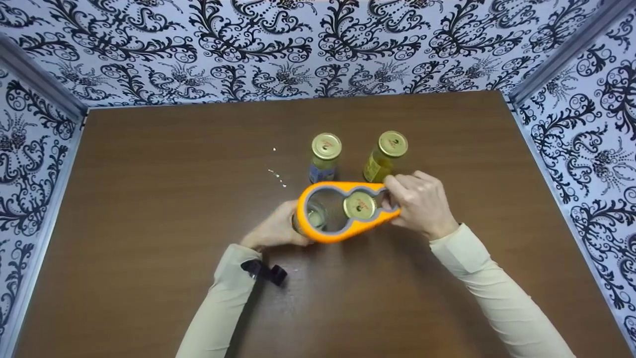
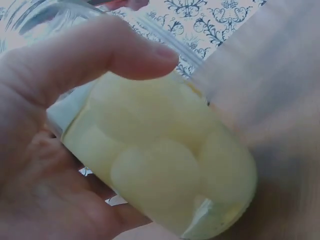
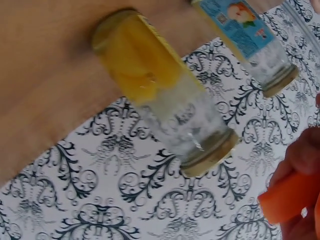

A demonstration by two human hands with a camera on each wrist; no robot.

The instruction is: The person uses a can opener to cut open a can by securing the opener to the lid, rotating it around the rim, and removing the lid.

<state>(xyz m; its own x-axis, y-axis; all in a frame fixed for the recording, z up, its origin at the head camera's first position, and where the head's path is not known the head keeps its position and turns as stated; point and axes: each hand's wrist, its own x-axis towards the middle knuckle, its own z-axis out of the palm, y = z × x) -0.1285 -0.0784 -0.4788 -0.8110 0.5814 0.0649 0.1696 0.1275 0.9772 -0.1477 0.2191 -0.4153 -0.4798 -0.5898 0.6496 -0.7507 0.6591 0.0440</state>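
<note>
My left hand (image 1: 276,229) grips a glass jar (image 2: 155,165) holding pale, rounded pieces in liquid; the thumb lies across its side. Seen from the head, the jar's mouth looks uncovered beneath an orange jar opener (image 1: 343,237) with a grey scalloped inner edge. My right hand (image 1: 422,204) holds the opener by its narrow end, fingers curled round it. A gold lid (image 1: 359,206) shows within the opener's middle opening. In the right wrist view, only part of the fingers (image 3: 306,152) and the orange plastic appear at the right edge.
Beyond the hands stand two lidded jars: one with a blue label (image 1: 322,173), one with yellow contents (image 1: 380,164). Small white specks (image 1: 276,175) lie left of them on the brown table (image 1: 164,209). Patterned walls (image 1: 288,49) border the table at the back and sides.
</note>
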